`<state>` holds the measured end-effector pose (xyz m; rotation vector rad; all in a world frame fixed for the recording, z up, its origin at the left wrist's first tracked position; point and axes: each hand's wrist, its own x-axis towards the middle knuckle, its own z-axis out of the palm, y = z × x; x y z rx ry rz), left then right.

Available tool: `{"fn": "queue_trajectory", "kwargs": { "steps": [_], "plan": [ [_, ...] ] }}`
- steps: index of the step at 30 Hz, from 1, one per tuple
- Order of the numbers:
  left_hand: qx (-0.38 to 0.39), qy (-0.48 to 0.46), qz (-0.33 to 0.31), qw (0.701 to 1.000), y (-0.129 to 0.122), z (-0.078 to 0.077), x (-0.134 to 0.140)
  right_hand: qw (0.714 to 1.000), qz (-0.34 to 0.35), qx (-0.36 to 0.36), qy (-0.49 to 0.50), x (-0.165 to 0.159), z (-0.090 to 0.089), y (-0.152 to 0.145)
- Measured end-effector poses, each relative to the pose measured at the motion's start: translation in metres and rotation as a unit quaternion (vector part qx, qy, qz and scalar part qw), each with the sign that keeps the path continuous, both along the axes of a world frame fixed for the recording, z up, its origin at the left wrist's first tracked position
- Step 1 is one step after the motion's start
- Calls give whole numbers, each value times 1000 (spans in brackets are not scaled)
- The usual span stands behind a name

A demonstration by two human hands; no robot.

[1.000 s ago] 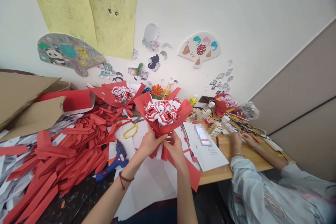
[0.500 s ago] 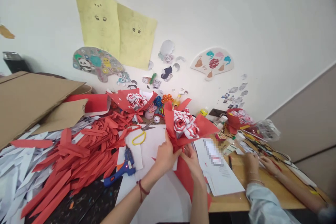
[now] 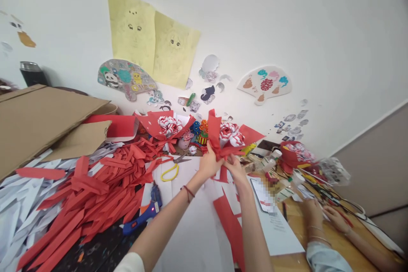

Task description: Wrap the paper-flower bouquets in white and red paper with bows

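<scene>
Both hands hold a paper flower bouquet (image 3: 231,134), red-and-white blooms in a red paper wrap, above the far part of the table. My left hand (image 3: 208,163) is closed around the gathered lower wrap from the left. Fingers of my right hand (image 3: 236,168) grip the same gathered part from the right, partly hidden by the paper. Below my hands, a strip of red paper (image 3: 228,225) lies over white sheets (image 3: 191,221). Left of my forearm rests a blue hot glue gun (image 3: 143,214), with yellow-handled scissors (image 3: 170,173) beyond it.
Folded red paper strips (image 3: 105,182) and white strips (image 3: 19,212) heap up at left, before cardboard (image 3: 47,123). Another bouquet (image 3: 168,127) stands near the wall. At right are a phone (image 3: 261,195), another bouquet (image 3: 296,153), cables, and another person's hands (image 3: 334,219).
My hands have carried the bouquet slightly farther away and upward, off the red paper strip, which now shows more. The view has shifted a little left.
</scene>
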<state>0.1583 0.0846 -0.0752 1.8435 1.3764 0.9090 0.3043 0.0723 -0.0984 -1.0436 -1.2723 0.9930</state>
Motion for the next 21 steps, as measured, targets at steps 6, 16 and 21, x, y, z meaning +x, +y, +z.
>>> {"fn": "queue_trajectory", "kwargs": {
  "steps": [6,16,21],
  "plan": [
    [-12,-9,31,999,66,-19,-25,999,25,-3,27,-22,-22,67],
    [-26,-88,36,995,126,-64,-27,998,40,-31,37,-26,-58,120],
    [-35,-98,30,994,127,-77,-29,998,38,-47,34,-21,-68,116]
  ]
}}
